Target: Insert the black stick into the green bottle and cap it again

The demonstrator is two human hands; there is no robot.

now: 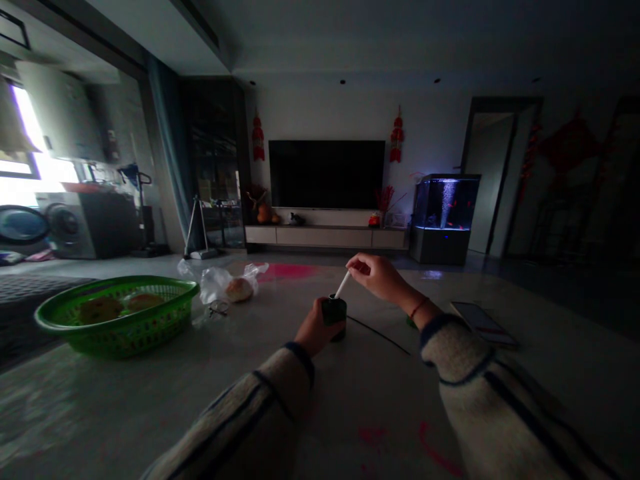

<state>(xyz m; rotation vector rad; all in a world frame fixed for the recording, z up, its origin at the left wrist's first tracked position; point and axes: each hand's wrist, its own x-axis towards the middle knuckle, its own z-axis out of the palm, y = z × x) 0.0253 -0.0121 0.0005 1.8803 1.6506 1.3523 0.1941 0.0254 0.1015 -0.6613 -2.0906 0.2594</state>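
A small dark green bottle (338, 308) stands upright on the table, with my left hand (316, 328) wrapped round its side. Above it, my right hand (376, 275) pinches the top of a thin white stick (342, 285). The stick slants down to the bottle's mouth; whether its lower end is inside is too dim to tell. A thin dark stick (380, 335) lies on the table just right of the bottle. Partly hidden behind my right wrist is a small green thing (411, 322).
A green plastic basket (117, 340) with round items stands at the left. Beside it are a clear plastic bag (215, 283), a bread bun (239, 289) and glasses (218, 308). A phone (483, 323) lies at the right. Pink stains mark the table (225, 387).
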